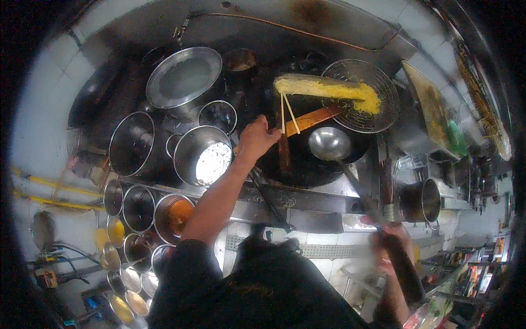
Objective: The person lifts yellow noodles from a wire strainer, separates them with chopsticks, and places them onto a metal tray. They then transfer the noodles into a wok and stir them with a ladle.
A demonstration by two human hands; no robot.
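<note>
My left hand (pixel 258 137) grips the flat wooden handle (pixel 314 119) of a round wire strainer (pixel 380 123), which is held over a dark wok (pixel 304 174). Yellow noodles (pixel 367 100) lie in the strainer and stretch leftwards in a long band. Two pale strands (pixel 290 113) hang from the band's left end, just right of my left hand. My right hand (pixel 394 242), blurred, is closed around the long handle of a steel ladle (pixel 330 143). The ladle's bowl is over the wok, below the strainer handle. What supports the noodle band's left part is unclear.
Steel pots (pixel 201 156) and a large round pan (pixel 184 77) stand to the left. Several containers (pixel 139 209) of sauces and seasonings sit at lower left. A tilted tray (pixel 431 109) and a dark saucepan (pixel 415 201) are on the right. The stove's metal front edge (pixel 304 193) runs before me.
</note>
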